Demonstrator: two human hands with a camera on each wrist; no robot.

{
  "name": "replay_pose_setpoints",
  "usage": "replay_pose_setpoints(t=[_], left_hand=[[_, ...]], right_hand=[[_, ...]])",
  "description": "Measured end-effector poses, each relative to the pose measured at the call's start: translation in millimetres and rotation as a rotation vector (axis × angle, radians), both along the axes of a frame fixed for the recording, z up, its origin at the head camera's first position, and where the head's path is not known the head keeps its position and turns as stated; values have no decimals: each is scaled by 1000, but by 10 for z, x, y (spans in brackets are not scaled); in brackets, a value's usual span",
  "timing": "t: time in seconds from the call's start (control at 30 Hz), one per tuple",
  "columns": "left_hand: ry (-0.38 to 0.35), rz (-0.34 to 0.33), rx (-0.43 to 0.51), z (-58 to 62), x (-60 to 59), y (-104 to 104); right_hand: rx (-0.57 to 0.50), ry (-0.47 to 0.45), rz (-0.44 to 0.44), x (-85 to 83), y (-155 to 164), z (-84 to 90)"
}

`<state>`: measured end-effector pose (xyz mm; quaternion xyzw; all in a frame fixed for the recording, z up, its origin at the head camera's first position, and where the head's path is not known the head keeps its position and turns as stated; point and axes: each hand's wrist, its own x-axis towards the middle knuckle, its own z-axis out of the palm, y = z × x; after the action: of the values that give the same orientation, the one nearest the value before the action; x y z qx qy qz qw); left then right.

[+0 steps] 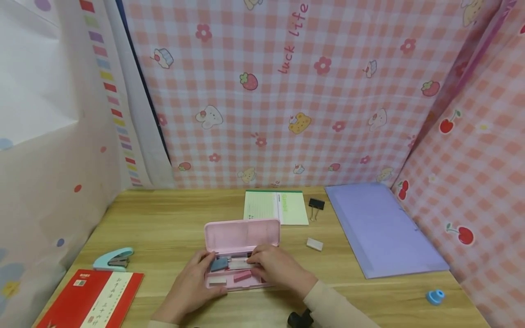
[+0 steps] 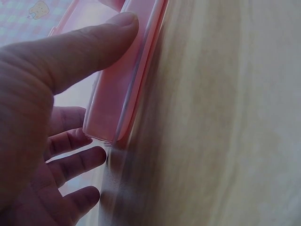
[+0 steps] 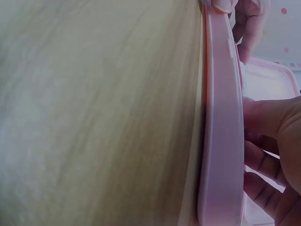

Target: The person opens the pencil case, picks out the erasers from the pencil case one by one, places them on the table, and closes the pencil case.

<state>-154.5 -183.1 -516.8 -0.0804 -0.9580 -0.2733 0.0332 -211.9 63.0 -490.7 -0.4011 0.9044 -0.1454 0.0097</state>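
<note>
A pink pencil case [image 1: 242, 286] lies on the table with its lid [image 1: 242, 234] raised. My left hand [image 1: 193, 284] grips its left end, the thumb [image 2: 115, 40] against the front wall and the other fingers around the end. Inside the case are a blue-grey block [image 1: 219, 264], a white eraser [image 1: 217, 281], a pink eraser [image 1: 242, 276] and some slim whitish things [image 1: 239, 263]. My right hand [image 1: 279, 269] reaches over the right half, its fingertips down inside at the whitish things. I cannot tell whether it pinches one, as the front wall hides the fingertips in the right wrist view.
Behind the case lie a notebook [image 1: 275, 207] and a black binder clip [image 1: 316, 204]; a white eraser [image 1: 314, 244] lies to the right. Farther right are a purple folder [image 1: 385, 230] and a blue cone-shaped piece [image 1: 435, 297]. A stapler [image 1: 113, 259] and red book [image 1: 90, 298] are at left.
</note>
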Motion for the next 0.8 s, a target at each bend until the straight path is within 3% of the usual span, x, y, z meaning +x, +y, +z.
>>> replay_pose_setpoints(t=[0.23,0.53,0.8], left_hand=[[8,-2,-3,-3,6,-6],[22,-4,8,-1,9,-4],[11,-5,11,-15,0,-7]], right_hand=[[-11,-5,1,-31,-13,-33],[-2,76,43,-28,-60,-7],[-81,-152,-57,-50,-72,-19]])
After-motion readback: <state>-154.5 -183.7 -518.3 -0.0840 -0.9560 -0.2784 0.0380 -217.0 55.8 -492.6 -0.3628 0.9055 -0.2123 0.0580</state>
